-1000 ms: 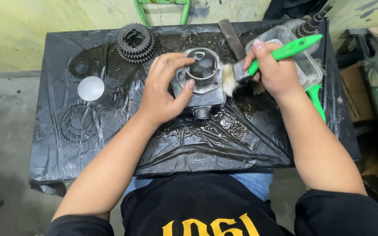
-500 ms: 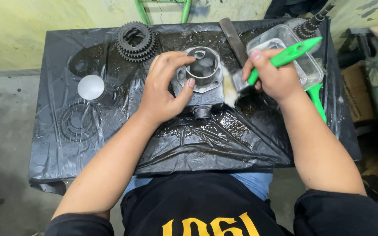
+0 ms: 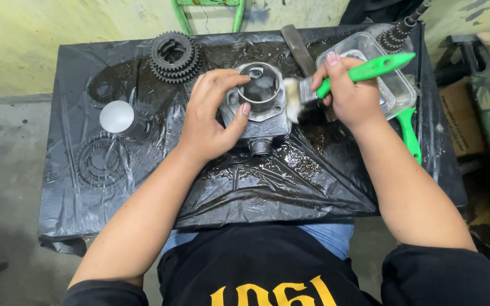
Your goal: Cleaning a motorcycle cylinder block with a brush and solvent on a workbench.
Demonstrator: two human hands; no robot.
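Note:
A grey metal engine cylinder stands on a wet black plastic sheet in the middle of the table. My left hand grips the cylinder's left side, thumb on its flange. My right hand holds a green-handled paintbrush, with the bristles pressed against the cylinder's right side.
A stack of dark gears sits at the back left. A silver piston and a flat gear lie at the left. A clear plastic tub, a second green handle and a metal file are at the right.
The brush has shifted a little along the cylinder's right side, and my right hand has moved slightly with it. My left hand keeps its grip.

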